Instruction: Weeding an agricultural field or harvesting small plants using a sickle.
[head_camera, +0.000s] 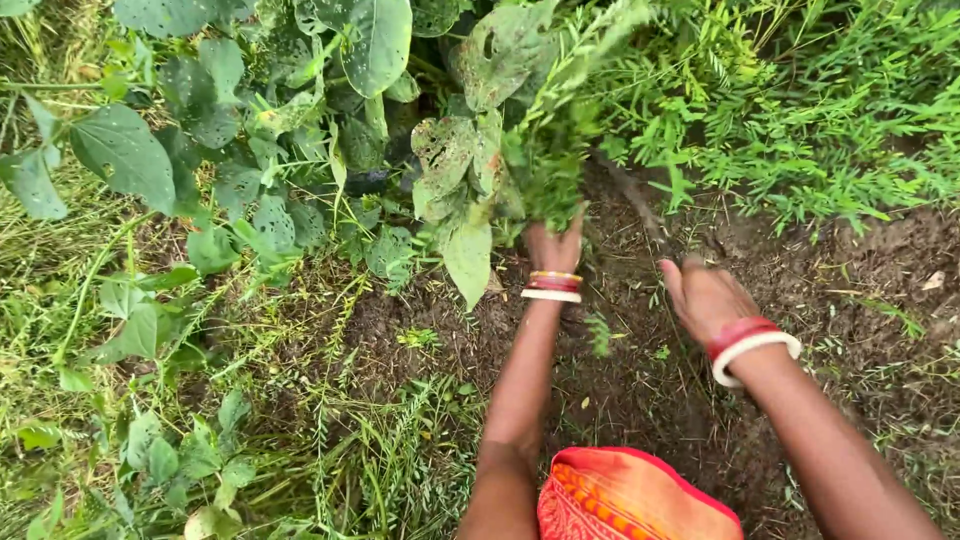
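Two hands working: your left hand (556, 245) clenches a light, floppy weed bunch (552, 170) at 12 o'clock; grip low near the stems. Right hand (703, 297) grasps a thin tool handle (633, 200).

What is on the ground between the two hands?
Between the left hand and right hand, the head view shows dark bare soil with one tiny green sprout.

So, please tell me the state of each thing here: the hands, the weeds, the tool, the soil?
left hand: closed around a weed bunch
weed bunch: gripped, upright
right hand: closed on a tool handle
tool handle: held, slanted, blurred
soil: bare, dark
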